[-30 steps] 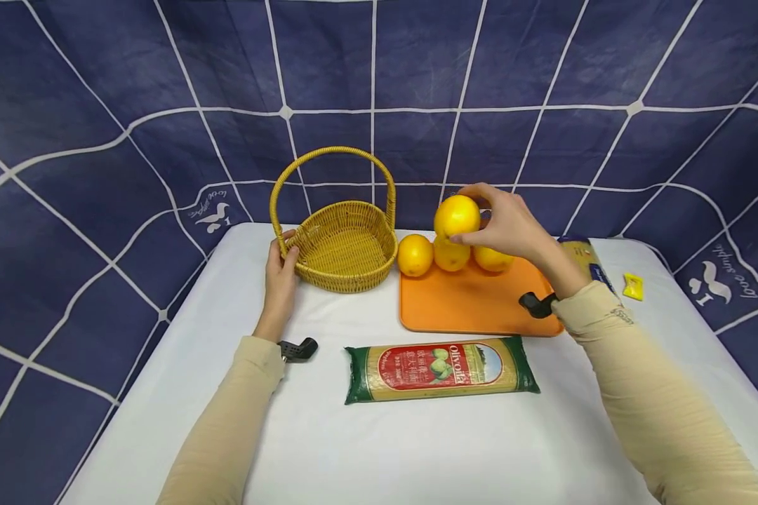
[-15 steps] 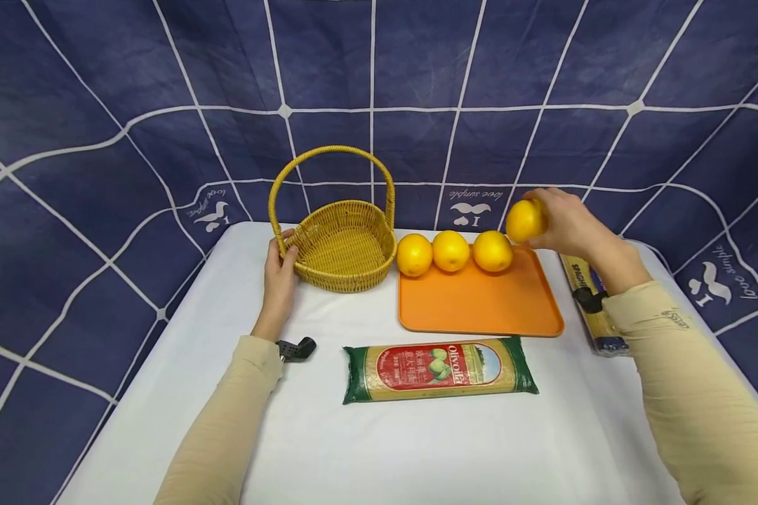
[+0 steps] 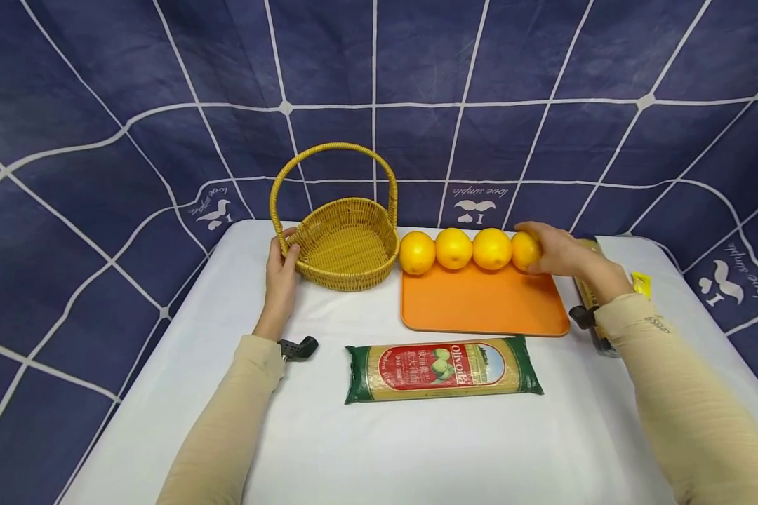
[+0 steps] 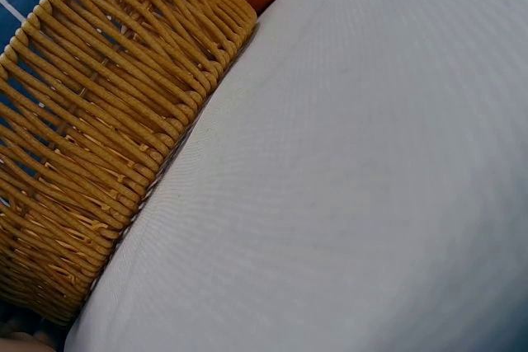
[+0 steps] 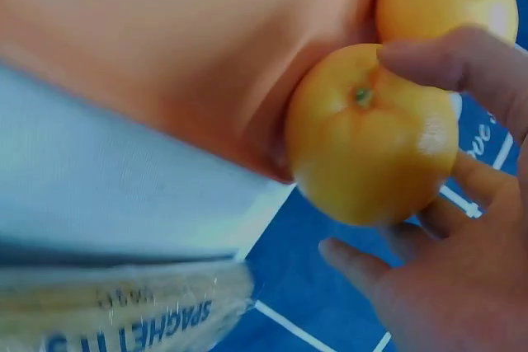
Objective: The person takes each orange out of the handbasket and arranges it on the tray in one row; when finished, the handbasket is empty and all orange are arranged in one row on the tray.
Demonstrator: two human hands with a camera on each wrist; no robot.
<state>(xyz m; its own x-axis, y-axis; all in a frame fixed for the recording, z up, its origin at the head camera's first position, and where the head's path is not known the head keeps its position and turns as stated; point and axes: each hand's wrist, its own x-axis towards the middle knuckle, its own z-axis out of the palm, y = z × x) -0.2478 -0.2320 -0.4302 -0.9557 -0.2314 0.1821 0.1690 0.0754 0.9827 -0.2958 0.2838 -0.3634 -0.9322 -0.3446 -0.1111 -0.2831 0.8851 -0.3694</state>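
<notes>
A yellow-brown wicker basket (image 3: 344, 279) with a tall hoop handle stands at the back left, nothing inside it. My left hand (image 3: 281, 280) grips its left rim beside the handle's foot, thumb over the edge. On the back edge of an orange tray (image 3: 480, 301), several oranges (image 3: 454, 248) sit in a row. The rightmost orange (image 5: 371, 146) is at the tray's corner, and my right hand (image 3: 559, 251) holds it. In the right wrist view the thumb (image 5: 437, 59) lies on one side of it and fingers pass behind, partly hidden.
A spaghetti pack with green ends (image 3: 445, 369) lies in front of the tray. Another spaghetti pack (image 5: 132, 311) lies right of the tray, partly under my right forearm. Beyond it is a small yellow packet (image 3: 641, 283). A blue cloth with white lines (image 3: 417, 70) hangs behind the table.
My right hand carried the orange rightward from above the row, then lowered it to the row's right end. My left hand and the basket have stayed in place.
</notes>
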